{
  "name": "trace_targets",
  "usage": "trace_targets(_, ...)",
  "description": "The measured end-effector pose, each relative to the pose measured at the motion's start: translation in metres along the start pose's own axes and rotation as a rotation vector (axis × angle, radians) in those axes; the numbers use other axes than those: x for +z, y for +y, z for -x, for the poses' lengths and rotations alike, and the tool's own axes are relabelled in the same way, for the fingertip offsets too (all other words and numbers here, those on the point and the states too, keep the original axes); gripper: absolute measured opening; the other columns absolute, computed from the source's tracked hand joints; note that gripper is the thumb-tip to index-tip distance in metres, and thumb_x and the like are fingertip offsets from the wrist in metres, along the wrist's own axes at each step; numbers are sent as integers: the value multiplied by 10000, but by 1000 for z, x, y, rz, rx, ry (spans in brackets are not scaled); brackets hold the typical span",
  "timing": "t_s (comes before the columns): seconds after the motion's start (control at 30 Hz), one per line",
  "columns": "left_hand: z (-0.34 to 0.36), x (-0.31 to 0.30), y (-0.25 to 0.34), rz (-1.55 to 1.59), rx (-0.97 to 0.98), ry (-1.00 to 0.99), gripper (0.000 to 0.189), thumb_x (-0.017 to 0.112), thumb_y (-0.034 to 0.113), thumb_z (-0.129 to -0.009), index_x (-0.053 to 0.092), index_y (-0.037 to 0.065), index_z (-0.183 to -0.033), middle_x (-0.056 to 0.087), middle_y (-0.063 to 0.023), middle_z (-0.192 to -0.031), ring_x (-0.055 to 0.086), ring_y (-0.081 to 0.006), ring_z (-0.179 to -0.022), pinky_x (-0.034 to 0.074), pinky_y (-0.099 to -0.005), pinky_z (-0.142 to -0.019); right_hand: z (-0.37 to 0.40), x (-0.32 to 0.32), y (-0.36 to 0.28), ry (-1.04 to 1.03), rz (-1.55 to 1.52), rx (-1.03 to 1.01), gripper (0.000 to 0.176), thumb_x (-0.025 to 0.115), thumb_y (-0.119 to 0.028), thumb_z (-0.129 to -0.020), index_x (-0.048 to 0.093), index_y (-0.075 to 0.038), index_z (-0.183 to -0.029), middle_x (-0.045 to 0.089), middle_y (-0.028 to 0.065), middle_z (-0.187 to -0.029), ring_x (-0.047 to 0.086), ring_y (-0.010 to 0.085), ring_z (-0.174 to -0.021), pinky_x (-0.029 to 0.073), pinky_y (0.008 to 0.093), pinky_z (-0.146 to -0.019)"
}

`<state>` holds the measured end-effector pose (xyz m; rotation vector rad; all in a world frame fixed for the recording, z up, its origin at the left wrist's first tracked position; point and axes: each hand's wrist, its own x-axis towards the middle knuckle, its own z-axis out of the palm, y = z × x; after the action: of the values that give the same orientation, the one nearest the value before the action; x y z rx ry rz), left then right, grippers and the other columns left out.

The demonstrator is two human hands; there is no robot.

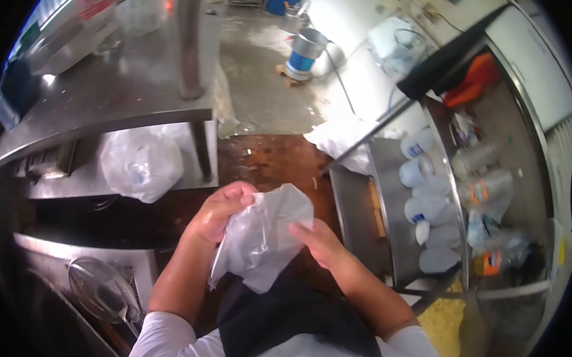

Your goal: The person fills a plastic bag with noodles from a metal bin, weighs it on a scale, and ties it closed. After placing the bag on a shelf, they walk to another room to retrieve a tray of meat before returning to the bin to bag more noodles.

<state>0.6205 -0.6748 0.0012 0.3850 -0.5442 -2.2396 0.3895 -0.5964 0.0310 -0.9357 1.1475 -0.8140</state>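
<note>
two hands held a white plastic bag above a brown floor

at the far left, clear containers (65,41) stood on a metal desk (137,86). beneath its top, a bundle of translucent plastic (140,162) lay on a lower shelf (200,168), and nearer the person a round strainer (93,288) rested on its side.

next came the left grip (224,211), its thumb and fingers pinching the upper left edge of the white plastic bag (264,235). the bag hung creased between the two hands, in front of the dark apron (280,318) and over the brown floor (248,158). farther back, a metal and blue bucket (305,50) stood upright.

the right grip (324,243) pinched the bag's right side, thumb on the near face; its other fingers were mostly hidden.

on the right, whitish jugs (428,210) lined a metal rack (387,202), beside bottles with orange labels (483,190). below them was something yellow (444,329), too unclear to name.
</note>
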Motion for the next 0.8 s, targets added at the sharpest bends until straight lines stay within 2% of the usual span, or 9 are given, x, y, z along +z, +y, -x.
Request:
trace_targets(0.13,-41,10,-12,-787,327,267,238,627,136,-920,601,1,-1115,639,-47,-1045,582,-124,-986,458,-267,-870,35,-30,-14,420,-302,-144,245,639,-238,-927,634,-50,-1084,654,13,-991,616,105,-883,486,271,-753)
trace_targets(0.27,-48,20,-37,-874,680,543,248,579,139,-944,594,-30,-1125,634,-80,-1071,557,-134,-1048,440,-272,-907,81,-88,-5,622,-359,-205,392,554,-258,-972,498,-22,-1280,613,95,-1168,614,218,-1054,523,392,-827)
trace_targets(0.3,-47,-11,-55,-921,617,586,216,594,103,-901,619,-19,-1077,648,-87,-1023,588,-139,-964,459,-263,-863,94,-98,-3,618,-448,-245,401,540,-279,-977,497,-20,-1280,610,96,-1186,611,223,-1067,518,394,-836)
trace_targets(0.4,-24,-43,-133,-679,-210,265,244,694,167,-728,668,-8,-895,683,-86,-869,651,-191,-763,528,-299,-682,131,-122,17,649,-557,-321,434,505,-331,-990,496,-8,-1279,603,103,-1223,605,236,-1097,506,399,-862)
trace_targets(0.47,-3,14,-175,-462,-517,-70,421,716,225,-768,646,-41,-1086,676,-147,-1041,656,-230,-969,524,-328,-839,157,-133,27,696,-596,-328,439,502,-342,-990,498,-8,-1275,609,103,-1201,607,238,-1087,501,401,-870)
trace_targets(0.5,-5,28,-199,-397,-454,-237,483,711,247,-804,599,-30,-1184,649,-151,-1139,636,-245,-1040,507,-375,-904,171,-142,36,701,-605,-335,439,502,-342,-990,498,-8,-1275,609,103,-1201,607,238,-1087,501,401,-870)
trace_targets(0.67,-36,101,-249,-256,-307,-128,653,596,331,-894,375,-9,-1406,492,-166,-1377,480,-305,-1265,347,-441,-1101,247,-180,74,809,-673,-365,424,545,-305,-978,488,-14,-1281,606,90,-1180,600,243,-1078,487,418,-906)
trace_targets(0.73,-40,123,-273,-408,-364,-214,808,558,554,-869,371,-15,-1411,486,-177,-1382,472,-326,-1269,334,-450,-1103,277,-194,93,818,-717,-363,429,572,-313,-965,495,-21,-1269,602,74,-1169,603,217,-1050,497,395,-866)
trace_targets(0.8,-36,146,-294,-28,-269,-487,1037,504,775,-767,358,-17,-1420,476,-193,-1393,481,-350,-1259,362,-474,-1072,302,-209,115,831,-749,-341,434,599,-322,-952,501,-29,-1257,599,58,-1157,606,191,-1022,506,371,-826)
